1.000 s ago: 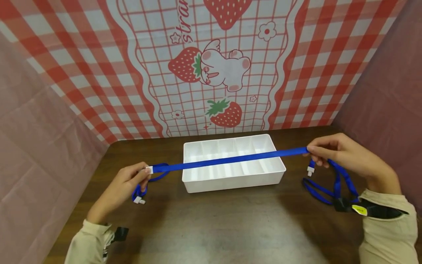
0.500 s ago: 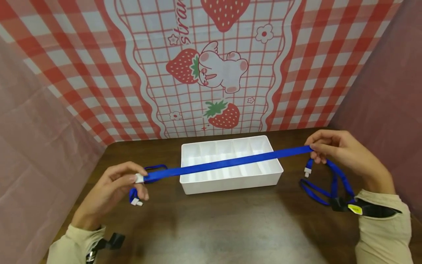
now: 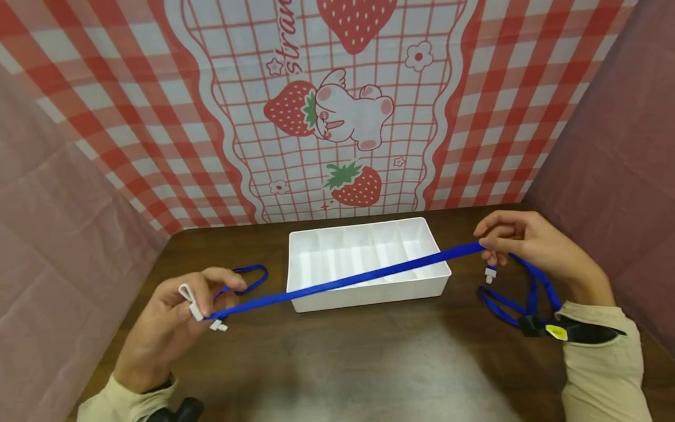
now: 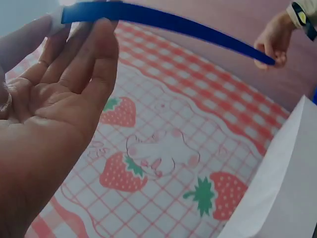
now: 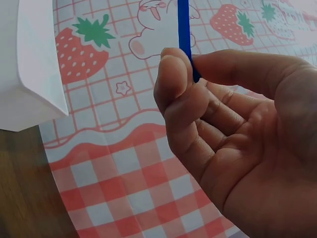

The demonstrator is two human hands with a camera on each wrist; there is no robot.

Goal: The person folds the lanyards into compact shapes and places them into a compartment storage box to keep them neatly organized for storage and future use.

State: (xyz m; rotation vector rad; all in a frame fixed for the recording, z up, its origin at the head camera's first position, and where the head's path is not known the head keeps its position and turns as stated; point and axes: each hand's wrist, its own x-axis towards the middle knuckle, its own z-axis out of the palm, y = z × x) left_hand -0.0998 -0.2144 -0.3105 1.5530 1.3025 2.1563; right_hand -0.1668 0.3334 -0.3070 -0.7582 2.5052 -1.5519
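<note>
A blue lanyard (image 3: 358, 278) stretches between my two hands, slanting across the front right of a white compartment box (image 3: 369, 292). My left hand (image 3: 163, 328) pinches its end near a white plastic clip (image 3: 195, 309), whose loop points upward. At the other end, my right hand (image 3: 532, 249) holds the strap between thumb and index finger. The right wrist view shows the strap (image 5: 184, 34) edge-on in that pinch. Below the left hand lies a second blue lanyard (image 3: 258, 274), partly hidden by the fingers. Another blue lanyard (image 3: 498, 309) lies under the right hand.
Everything rests on a dark wooden table (image 3: 337, 357). A strawberry-print checked cloth (image 3: 353, 117) hangs behind it, with pink cloth (image 3: 596, 146) at both sides. White clips of the other lanyards show near the left hand and below the right hand.
My left hand has moved left and nearer to me and turned, so the clip's loop now shows. The strap slopes more steeply down to the left. My right hand still holds its end.
</note>
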